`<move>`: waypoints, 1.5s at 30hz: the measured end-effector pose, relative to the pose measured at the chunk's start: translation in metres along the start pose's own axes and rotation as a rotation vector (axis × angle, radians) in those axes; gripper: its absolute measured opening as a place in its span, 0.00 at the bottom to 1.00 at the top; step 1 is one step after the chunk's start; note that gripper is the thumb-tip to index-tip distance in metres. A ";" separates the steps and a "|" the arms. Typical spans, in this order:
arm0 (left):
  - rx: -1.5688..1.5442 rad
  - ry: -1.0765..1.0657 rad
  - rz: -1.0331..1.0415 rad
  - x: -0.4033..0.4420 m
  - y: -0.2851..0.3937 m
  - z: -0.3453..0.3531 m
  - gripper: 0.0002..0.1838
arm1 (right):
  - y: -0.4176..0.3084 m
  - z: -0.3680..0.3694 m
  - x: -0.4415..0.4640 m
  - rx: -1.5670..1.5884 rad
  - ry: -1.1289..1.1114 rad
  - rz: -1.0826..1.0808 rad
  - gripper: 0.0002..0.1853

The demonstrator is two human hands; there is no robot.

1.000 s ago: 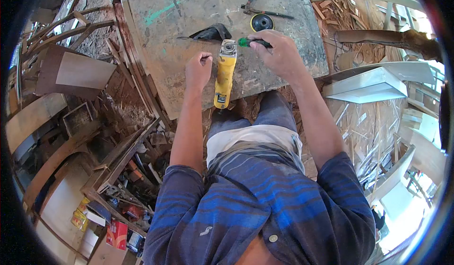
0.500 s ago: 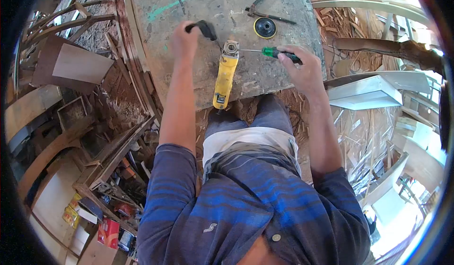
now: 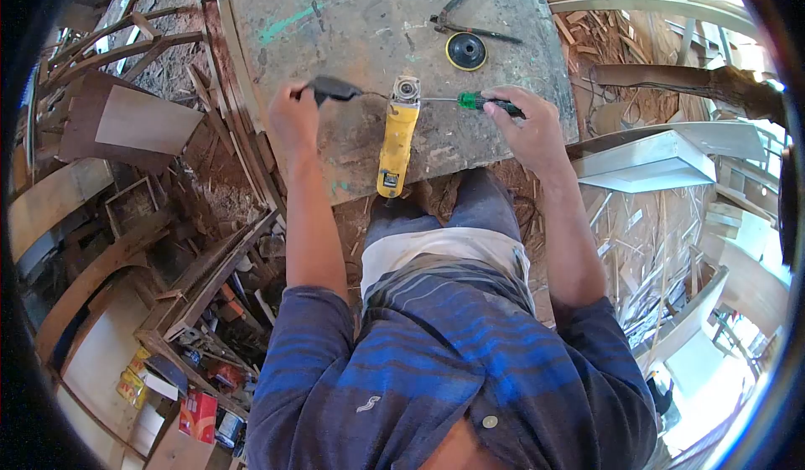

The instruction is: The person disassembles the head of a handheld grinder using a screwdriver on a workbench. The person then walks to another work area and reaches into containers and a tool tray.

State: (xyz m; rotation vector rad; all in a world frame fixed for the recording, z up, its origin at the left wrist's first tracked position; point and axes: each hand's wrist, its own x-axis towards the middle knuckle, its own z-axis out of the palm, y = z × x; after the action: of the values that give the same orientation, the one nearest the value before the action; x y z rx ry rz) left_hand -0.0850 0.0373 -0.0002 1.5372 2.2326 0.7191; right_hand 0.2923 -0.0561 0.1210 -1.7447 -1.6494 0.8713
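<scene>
A yellow angle grinder (image 3: 397, 145) lies on the worktable (image 3: 335, 42), its metal head (image 3: 407, 91) turned away from me and its disc spindle facing up. My right hand (image 3: 530, 126) is closed around a screwdriver (image 3: 474, 100) with a green and black grip; its shaft reaches to the right side of the grinder head. My left hand (image 3: 295, 122) grips a black tool handle (image 3: 334, 89). A thin tip on that handle points at the left side of the head; I cannot tell whether it touches.
A round black backing pad (image 3: 466, 51) with a yellow rim lies beyond the grinder. Behind it are opened pincers (image 3: 474, 30). A white box-like panel (image 3: 650, 164) stands off the table's right side, and a wooden shelf (image 3: 210, 290) with clutter is at lower left.
My left hand has moved left and nearer to me, and the black handle has swung flatter, level with the grinder head. The screwdriver stays at the head's right side.
</scene>
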 end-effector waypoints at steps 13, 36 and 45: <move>-0.027 -0.477 -0.263 -0.089 -0.090 -0.007 0.21 | 0.004 0.004 0.004 -0.018 -0.039 -0.021 0.15; -0.203 -0.328 0.087 -0.112 -0.011 -0.004 0.15 | 0.002 0.014 0.005 -0.033 -0.032 0.028 0.13; -0.140 -0.390 0.117 -0.157 -0.002 0.042 0.41 | -0.003 0.018 0.007 0.013 -0.026 0.095 0.14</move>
State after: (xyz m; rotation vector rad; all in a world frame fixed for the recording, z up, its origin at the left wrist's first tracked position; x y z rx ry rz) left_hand -0.0077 -0.1010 -0.0368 1.5899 1.7848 0.5385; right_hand 0.2764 -0.0494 0.1111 -1.8227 -1.5839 0.9499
